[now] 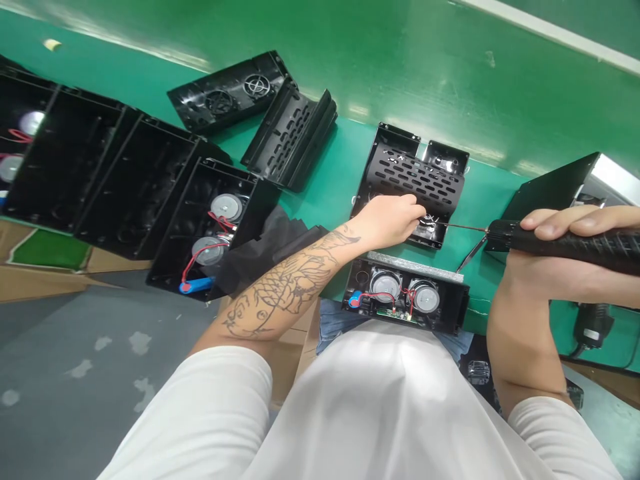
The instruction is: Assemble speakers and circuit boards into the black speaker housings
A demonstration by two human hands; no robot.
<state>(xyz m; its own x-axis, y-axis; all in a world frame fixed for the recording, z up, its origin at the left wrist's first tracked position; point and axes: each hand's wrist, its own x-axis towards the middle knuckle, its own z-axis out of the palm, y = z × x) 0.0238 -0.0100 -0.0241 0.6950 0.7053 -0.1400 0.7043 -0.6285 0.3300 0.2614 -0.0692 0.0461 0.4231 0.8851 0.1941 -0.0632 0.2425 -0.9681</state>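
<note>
My right hand (560, 267) is wrapped round a black electric screwdriver (590, 250). The long thin bit points left, its tip beside the fingers of my left hand (395, 223). Those left fingers are pinched together over the lower edge of a black perforated grille part (413, 177); what they hold is hidden or too small to name. The grille sits in a black plastic housing (434, 237) lying on the bench. Nearer my body rests an open black speaker box (455, 310) with two round speakers, red wires, a blue battery and a small circuit board.
On the left stand several open black boxes (165, 187), one with speakers and a blue battery. A black panel with fan-like openings (230, 90) and another slotted grille (290, 137) lie at the back. A black case (555, 180) stands right; a dark plug-like device (593, 330) lies below.
</note>
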